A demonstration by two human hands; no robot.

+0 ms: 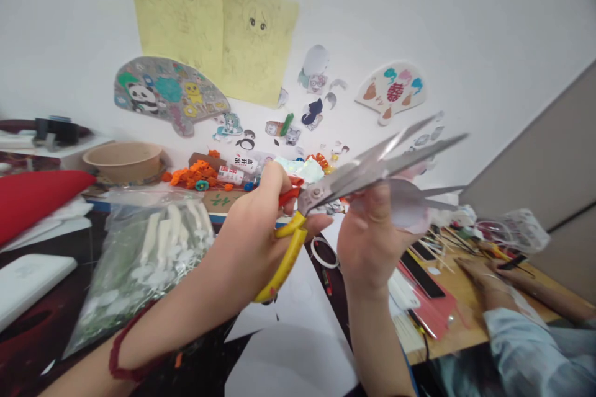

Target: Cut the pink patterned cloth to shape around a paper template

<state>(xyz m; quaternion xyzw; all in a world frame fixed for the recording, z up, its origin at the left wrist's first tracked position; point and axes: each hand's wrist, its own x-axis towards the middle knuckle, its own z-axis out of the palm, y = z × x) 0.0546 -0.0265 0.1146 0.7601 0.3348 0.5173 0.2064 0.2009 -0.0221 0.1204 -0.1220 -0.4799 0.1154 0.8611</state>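
Now, left hand (251, 242): closed around yellow-handled scissors (284, 248), open blades (395, 158).
Right hand (372, 242): gripping a pale paper cutout (405, 205).
Risk: a slip could nick the right hand.

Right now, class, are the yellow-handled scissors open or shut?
Open: the blades of the scissors spread apart in a V, in the left hand.

Left hand (254, 232) clenched, right hand (372, 239) raised upright, both held high

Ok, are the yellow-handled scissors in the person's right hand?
No, the steel scissors with yellow handles sit in the left hand; the right hand holds a pale curved cutout.
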